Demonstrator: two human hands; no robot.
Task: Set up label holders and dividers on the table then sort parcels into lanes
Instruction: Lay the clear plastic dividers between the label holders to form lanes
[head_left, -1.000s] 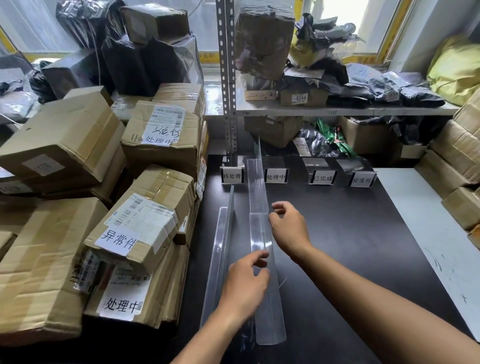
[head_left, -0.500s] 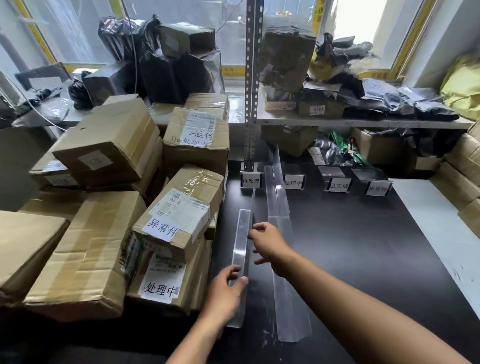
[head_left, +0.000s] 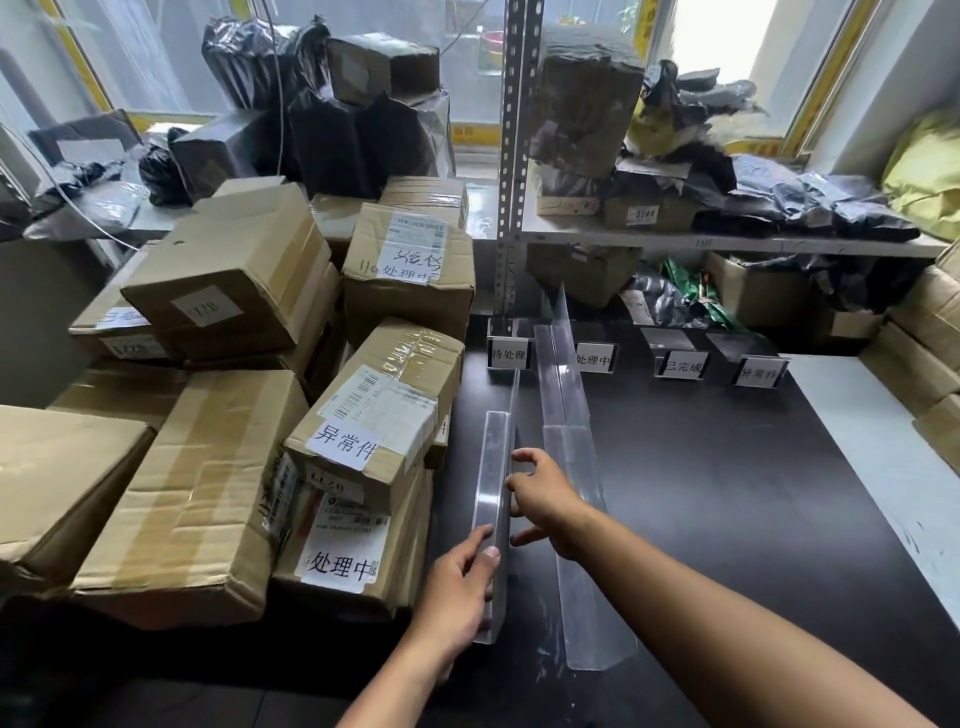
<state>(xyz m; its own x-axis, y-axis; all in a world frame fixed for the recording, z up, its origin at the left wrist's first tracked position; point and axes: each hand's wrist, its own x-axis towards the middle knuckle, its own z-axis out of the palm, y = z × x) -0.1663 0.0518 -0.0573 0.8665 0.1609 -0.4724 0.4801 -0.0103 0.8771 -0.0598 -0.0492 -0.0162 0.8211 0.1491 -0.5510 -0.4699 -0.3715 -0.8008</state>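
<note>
Both hands have left the standing divider (head_left: 563, 415), which a second ago they were pressing into line. It now stands alone on the black table (head_left: 727, 519), with its far end between the first two of the four label holders (head_left: 594, 359). By my reading that lane wall is set.

The hands have moved to the loose divider (head_left: 493, 467), a clear acrylic strip lying just left of the standing divider and roughly parallel to it. The left hand (head_left: 457, 587) pinches its near part between thumb and fingers. The right hand (head_left: 545, 504) is farther along on the side facing the standing divider. Its fingers (head_left: 519, 457) are curled and spread, tips at the strip's edge, though I cannot tell whether they grip it yet.

This strip probably goes to the right of the standing divider, between the next holders. The stacked parcels (head_left: 374, 431), left of the standing divider, are unsorted.
</note>
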